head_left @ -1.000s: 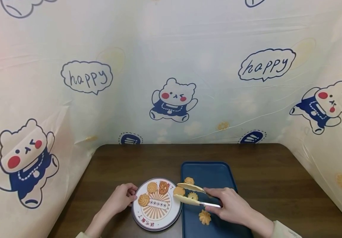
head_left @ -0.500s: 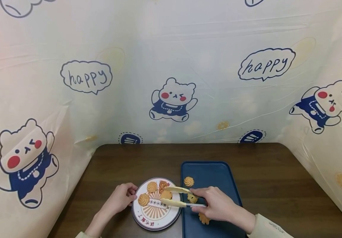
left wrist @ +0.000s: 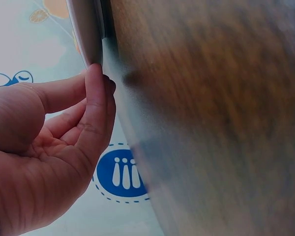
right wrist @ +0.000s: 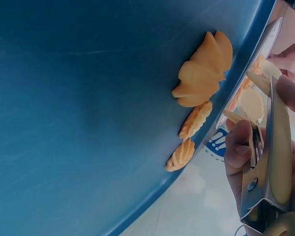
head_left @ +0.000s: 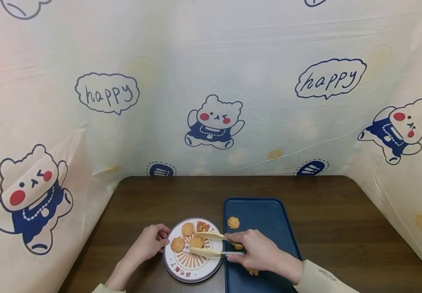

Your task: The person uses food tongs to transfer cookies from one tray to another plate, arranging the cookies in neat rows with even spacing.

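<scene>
My right hand (head_left: 256, 249) grips metal food tongs with cream-coloured tips (head_left: 206, 252). Between the tips is a round cookie (head_left: 197, 242), over the right half of a white printed plate (head_left: 192, 273); whether it touches the plate I cannot tell. Two swirl cookies (head_left: 177, 245) and a pretzel-shaped cookie (head_left: 202, 226), partly behind the tongs, lie on that plate. At its left rim, my left hand (head_left: 151, 243) pinches the edge with thumb and fingertips. In the left wrist view the fingertips (left wrist: 95, 73) meet the plate's edge (left wrist: 86, 32).
Right of the plate lies a blue tray (head_left: 258, 213). It bears a swirl cookie (head_left: 233, 222), a small cookie (head_left: 237, 246) partly under my right hand, and a fluted cookie (right wrist: 201, 71). Dark wooden table (head_left: 152, 195) surrounds both; a printed cloth (head_left: 269, 122) hangs behind.
My right hand has moved left with the tongs, carrying the round cookie from the tray's edge to over the plate. The left hand has stayed at the plate's rim.
</scene>
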`<state>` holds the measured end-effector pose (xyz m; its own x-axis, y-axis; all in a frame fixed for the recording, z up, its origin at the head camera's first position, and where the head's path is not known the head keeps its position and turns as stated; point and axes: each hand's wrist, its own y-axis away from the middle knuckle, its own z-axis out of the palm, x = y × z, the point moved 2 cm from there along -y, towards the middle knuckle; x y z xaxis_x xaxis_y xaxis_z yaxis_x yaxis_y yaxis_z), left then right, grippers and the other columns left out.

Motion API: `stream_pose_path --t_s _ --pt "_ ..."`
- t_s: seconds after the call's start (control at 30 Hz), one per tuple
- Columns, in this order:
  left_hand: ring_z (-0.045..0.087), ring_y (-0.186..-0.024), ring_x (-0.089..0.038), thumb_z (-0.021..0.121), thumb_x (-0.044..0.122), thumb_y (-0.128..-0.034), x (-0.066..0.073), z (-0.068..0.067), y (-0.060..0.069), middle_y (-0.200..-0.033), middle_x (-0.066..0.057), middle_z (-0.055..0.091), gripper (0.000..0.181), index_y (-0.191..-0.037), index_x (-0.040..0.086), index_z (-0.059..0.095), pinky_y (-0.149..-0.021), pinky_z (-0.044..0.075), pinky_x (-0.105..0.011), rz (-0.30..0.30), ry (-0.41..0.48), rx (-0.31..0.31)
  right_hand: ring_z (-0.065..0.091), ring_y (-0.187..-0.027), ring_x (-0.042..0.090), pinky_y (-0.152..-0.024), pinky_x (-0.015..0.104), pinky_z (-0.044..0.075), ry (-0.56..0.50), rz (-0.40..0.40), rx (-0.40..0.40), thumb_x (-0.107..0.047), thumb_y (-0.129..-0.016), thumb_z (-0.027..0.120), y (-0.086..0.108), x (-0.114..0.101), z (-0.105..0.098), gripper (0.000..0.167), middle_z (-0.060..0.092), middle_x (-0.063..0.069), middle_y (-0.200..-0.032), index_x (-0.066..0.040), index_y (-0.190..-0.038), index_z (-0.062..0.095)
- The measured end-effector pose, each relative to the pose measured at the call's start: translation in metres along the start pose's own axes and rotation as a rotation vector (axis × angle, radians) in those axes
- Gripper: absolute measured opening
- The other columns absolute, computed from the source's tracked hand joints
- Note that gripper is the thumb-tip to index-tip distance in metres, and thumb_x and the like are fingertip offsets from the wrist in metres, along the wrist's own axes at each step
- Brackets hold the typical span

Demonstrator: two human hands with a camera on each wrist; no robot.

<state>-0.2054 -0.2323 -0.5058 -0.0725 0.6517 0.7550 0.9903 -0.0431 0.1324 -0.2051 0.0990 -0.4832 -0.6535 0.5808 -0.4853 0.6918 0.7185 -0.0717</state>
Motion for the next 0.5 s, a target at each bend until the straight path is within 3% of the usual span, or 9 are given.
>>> stream_pose_path --t_s 0.27,0.5 --pt "0.057 -0.070 -0.017 0.071 -0.008 -0.0865 0.0011 -0.0008 0.0006 -0.080 -0.006 0.057 0.017 -0.103 -0.003 0.067 -0.054 0.056 -0.029 0.001 -0.010 -0.008 0.063 -0.110 0.009 -0.081 0.028 0.057 0.007 0.001 -0.009 -0.040 -0.091 0.072 -0.0042 -0.0023 0.0034 0.054 0.065 0.002 -0.128 -0.011 -0.135 0.063" --pt "0.057 -0.069 -0.017 0.070 -0.009 -0.0862 0.0019 -0.0004 0.0010 -0.080 -0.006 0.057 0.017 -0.102 -0.003 0.067 -0.053 0.055 -0.029 -0.003 -0.006 -0.004 0.066 -0.091 0.002 -0.065 0.016 0.050 -0.024 0.005 -0.031 -0.039 -0.091 0.072 -0.0064 -0.0020 0.0046 0.054 0.065 0.004 -0.128 -0.009 -0.135 0.062"
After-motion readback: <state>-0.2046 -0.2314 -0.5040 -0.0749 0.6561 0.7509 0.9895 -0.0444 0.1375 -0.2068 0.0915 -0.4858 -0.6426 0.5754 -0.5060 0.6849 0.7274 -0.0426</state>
